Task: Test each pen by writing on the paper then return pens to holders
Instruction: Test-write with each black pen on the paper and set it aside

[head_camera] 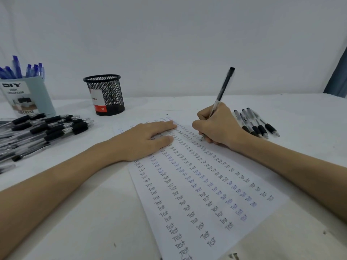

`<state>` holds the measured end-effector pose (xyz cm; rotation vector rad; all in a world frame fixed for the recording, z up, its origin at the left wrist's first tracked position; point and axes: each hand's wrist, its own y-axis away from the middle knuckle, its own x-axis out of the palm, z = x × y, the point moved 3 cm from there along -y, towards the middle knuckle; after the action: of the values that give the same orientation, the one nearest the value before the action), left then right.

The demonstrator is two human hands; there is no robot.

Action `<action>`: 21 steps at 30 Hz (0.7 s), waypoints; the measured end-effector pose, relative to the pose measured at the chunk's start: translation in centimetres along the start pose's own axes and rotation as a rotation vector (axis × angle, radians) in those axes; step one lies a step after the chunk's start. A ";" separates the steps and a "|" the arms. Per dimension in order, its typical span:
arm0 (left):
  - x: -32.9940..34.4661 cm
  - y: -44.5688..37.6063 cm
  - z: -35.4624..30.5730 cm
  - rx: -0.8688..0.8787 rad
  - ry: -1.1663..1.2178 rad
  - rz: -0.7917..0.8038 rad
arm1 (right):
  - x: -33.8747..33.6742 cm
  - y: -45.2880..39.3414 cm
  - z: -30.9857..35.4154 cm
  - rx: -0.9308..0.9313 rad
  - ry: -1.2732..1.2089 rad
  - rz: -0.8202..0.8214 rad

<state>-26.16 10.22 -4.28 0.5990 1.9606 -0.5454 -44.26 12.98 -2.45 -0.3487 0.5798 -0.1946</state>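
Head view: the right hand [217, 124] pinched a pen [222, 91], writing on the paper [202, 194].
Left hand [148, 139] lay flat, fingers straight, beside it; next, probably the mesh holder [105, 94].

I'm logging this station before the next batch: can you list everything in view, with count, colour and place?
paper: one, white, centre of table, covered in columns of "Test" in black and blue ink
black pen: one, in the right hand, tip on the paper
loose pens, left: large pile, black grips, count unclear
loose pens, right: about five, black grips, beside the right hand
mesh holder: one, black, back of table, label inside
desk organizer: one, pale blue, far left, holding blue pens
table: white
curtain: blue, far right edge
left hand: flat on the paper
right hand: grips the black pen
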 end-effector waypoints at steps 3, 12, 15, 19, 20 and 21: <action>0.0 0.0 -0.1 0.005 -0.002 0.002 | -0.1 0.0 -0.1 0.012 -0.007 -0.018; 0.0 0.0 0.1 0.014 -0.015 0.009 | -0.2 -0.1 -0.3 0.046 -0.028 -0.033; 0.0 -0.1 0.1 0.013 -0.006 0.005 | -0.2 0.0 -0.2 0.040 -0.020 -0.027; 0.1 -0.2 0.2 0.009 0.008 0.006 | -0.1 0.0 -0.2 0.034 -0.011 -0.025; 0.1 -0.1 0.2 0.006 0.004 0.007 | 0.0 -0.1 -0.2 0.035 -0.008 -0.023; 0.1 -0.1 0.2 0.005 0.002 0.007 | 0.0 -0.1 -0.2 0.037 -0.006 -0.023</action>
<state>-26.11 10.01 -4.44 0.6099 1.9584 -0.5455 -44.41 12.87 -2.55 -0.3199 0.5657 -0.2259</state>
